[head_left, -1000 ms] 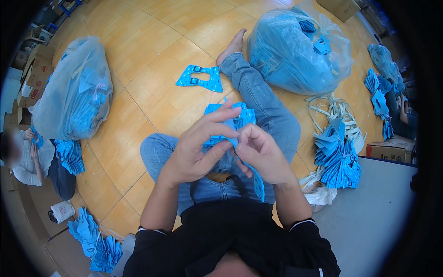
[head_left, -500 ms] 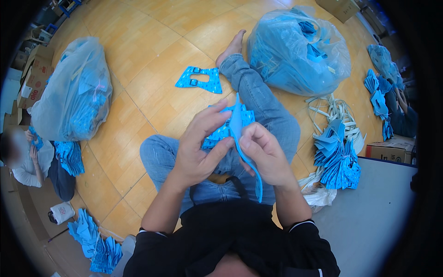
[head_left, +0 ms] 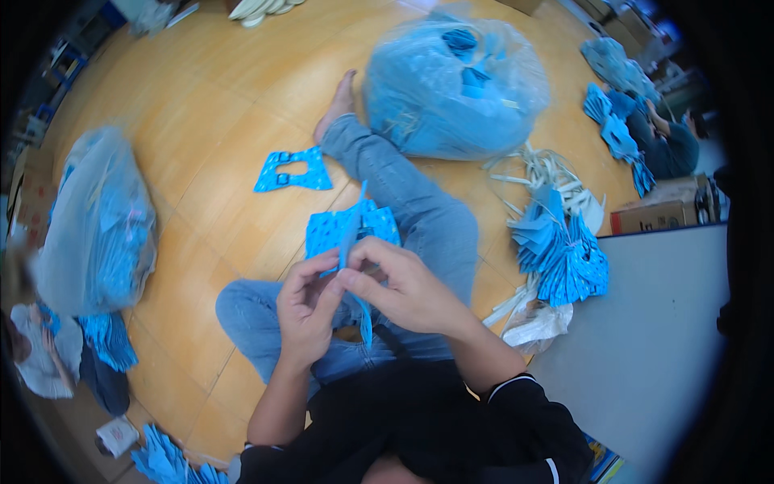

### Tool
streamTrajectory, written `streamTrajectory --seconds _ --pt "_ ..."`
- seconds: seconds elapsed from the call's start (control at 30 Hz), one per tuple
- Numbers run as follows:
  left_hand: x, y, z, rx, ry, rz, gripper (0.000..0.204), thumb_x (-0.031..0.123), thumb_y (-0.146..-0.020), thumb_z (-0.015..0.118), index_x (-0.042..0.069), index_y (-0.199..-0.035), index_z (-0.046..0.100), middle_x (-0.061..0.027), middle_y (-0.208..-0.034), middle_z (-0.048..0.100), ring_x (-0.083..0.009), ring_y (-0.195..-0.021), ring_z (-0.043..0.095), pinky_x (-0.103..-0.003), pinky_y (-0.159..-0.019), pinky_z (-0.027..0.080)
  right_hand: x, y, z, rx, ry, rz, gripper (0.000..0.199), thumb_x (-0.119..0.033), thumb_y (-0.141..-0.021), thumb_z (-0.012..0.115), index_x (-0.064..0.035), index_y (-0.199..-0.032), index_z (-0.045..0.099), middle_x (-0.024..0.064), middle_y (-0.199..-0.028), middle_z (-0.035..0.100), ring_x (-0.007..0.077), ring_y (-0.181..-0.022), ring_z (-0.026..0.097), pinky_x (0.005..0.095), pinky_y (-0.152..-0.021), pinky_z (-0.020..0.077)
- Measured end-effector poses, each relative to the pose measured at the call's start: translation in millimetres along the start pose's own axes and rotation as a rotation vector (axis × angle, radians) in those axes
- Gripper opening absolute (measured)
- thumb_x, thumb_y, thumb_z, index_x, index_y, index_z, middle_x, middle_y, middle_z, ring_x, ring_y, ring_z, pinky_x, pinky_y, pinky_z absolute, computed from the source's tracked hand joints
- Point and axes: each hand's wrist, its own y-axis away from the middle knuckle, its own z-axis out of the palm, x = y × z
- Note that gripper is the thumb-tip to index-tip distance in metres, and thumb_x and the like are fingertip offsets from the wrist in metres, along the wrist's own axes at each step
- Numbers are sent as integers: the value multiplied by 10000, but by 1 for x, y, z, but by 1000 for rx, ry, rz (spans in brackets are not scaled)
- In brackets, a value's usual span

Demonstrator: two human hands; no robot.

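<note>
Above my lap I hold a thin blue fabric piece [head_left: 353, 234], seen nearly edge-on, its narrow end hanging toward my waist. My left hand [head_left: 309, 310] pinches it from one side with curled fingers. From the other side my right hand [head_left: 403, 282] grips the same piece, thumb and fingers close to the left fingertips. Just beyond my hands, over my legs, more blue patterned fabric [head_left: 324, 231] shows, partly hidden by the held piece. On the floor past it lies a flat blue patterned piece [head_left: 316, 175] with a cut-out middle and two dark buckles.
A big clear bag of blue pieces [head_left: 459, 89] stands by my foot, another bag [head_left: 101, 226] at left. Bundled blue pieces [head_left: 564, 258] and pale straps [head_left: 560, 181] lie at right beside a grey board [head_left: 637, 323]. Other people sit at far left and far right.
The view has turned, shifting the scene leftward. My hands have drawn closer together on the blue fabric piece, and the left fingers, spread before, are now curled against it.
</note>
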Motion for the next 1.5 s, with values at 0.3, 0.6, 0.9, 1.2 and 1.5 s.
streamTrajectory --seconds 0.3,0.6,0.9,1.2,1.5 --pt "-19 11 -11 40 21 -183 231 31 -961 625 -15 -1186 600 -123 -1149 669 -157 -1043 638 -302 -902 519 24 7 -5 20 143 -49 230 -248 -989 608 -20 -958 600 93 -868 542 231 -799 537 352 -705 439" --pt "-18 1 4 25 -67 -15 258 -52 -914 655 1 -1166 636 -169 -1323 585 -214 -1217 577 -350 -1024 482 23 6 1 175 127 68 181 -156 -971 627 5 -1053 613 137 -982 631 219 -870 653 333 -748 525" --pt "-18 -2 2 77 27 5 235 -8 -942 644 7 -1176 638 -185 -1347 563 -227 -1248 565 -342 -987 515 39 -1 9 180 -175 85 151 -108 -926 706 20 -1005 686 81 -963 699 112 -861 658 262 -724 543" --pt "-14 0 -4 139 -107 85 205 24 -922 677 -4 -1126 669 -202 -1300 605 -237 -1164 632 -349 -956 535 20 -2 20 198 70 40 120 -73 -949 662 35 -998 674 39 -851 667 62 -699 609 215 -585 473" --pt "-5 2 -7 188 -413 271 225 17 -879 716 -6 -1102 689 -200 -1264 626 -213 -1087 665 -318 -905 555 12 -10 25 179 418 -211 88 -44 -941 626 42 -928 633 72 -772 663 102 -673 629 266 -585 511"
